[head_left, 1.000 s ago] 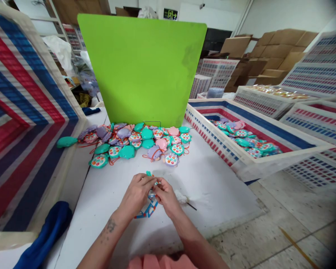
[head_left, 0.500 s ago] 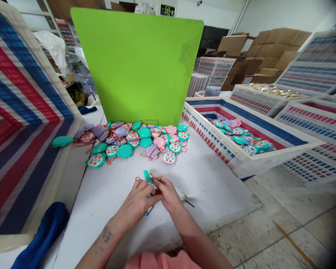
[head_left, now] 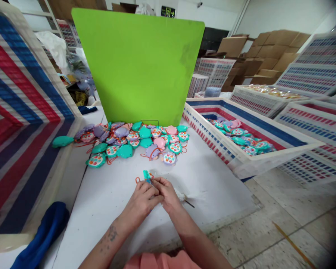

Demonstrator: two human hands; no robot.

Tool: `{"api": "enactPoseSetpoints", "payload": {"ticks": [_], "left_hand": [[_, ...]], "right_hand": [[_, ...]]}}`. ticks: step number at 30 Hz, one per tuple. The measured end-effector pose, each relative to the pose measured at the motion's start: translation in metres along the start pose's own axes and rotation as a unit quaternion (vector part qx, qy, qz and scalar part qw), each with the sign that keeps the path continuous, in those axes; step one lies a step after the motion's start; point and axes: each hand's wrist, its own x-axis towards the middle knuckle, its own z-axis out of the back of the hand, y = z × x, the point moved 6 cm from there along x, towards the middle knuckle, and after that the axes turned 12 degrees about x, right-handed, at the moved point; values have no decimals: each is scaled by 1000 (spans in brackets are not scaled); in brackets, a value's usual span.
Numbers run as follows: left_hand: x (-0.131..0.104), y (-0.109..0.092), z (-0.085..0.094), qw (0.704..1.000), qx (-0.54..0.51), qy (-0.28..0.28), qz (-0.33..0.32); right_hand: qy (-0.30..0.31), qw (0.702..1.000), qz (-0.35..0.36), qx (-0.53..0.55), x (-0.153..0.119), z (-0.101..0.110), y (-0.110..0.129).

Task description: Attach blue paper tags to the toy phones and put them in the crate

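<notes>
Over the surface (head_left: pixel 221 183), at six o'clock from the toy pile (head_left: pixel 145 132), the right hand (head_left: pixel 166 191) is pinching a teal piece (head_left: pixel 147 175) while the left hand (head_left: pixel 143 198) is curling alongside, its grip hidden, this fingertip manipulation apparently calling for steady support.

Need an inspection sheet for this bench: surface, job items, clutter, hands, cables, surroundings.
Surface: white table, dark specks, worn front edge.
Job items: small teal piece at the fingertips, orange loop beside it; heaped toys beyond, teal, purple and pink.
Clutter: dark stick with white fluff right of the hands; blue cloth at left.
Hands: right hand pinches the teal piece; left hand close against it, grip hidden.
Cables: nothing seen.
Surroundings: green board, lined crates either side, cartons behind.
</notes>
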Motion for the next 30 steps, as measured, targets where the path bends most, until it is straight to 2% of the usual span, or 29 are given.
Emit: {"api": "enactPoseSetpoints", "payload": {"ticks": [7, 11, 14, 16, 19, 21, 22, 25, 30], "left_hand": [[3, -1, -3, 1000, -4, -4, -2], [2, 0, -4, 998, -54, -2, 21], [-1, 12, -3, 981, -157, -17, 109], [-7, 26, -5, 950, -231, -45, 206], [-20, 47, -15, 887, -301, -91, 338], [-29, 57, -22, 857, -322, -103, 390], [-32, 61, -26, 847, -328, -106, 405], [-38, 67, -30, 836, -331, -116, 423], [-43, 72, -31, 831, -333, -131, 427]], "right_hand": [[6, 1000, -6, 15, 1, 1, -4], [15, 1000, 7, 6, 2, 1, -3], [27, 998, 30, -48, 3, 4, -2], [15, 989, 71, -132, 3, 7, 3], [-6, 935, 210, -286, -3, 4, 24], [18, 892, 287, -349, -11, -6, 34], [39, 878, 303, -368, -13, -11, 36], [84, 848, 321, -413, -20, -21, 36], [103, 793, 364, -477, -31, -32, 35]]}}
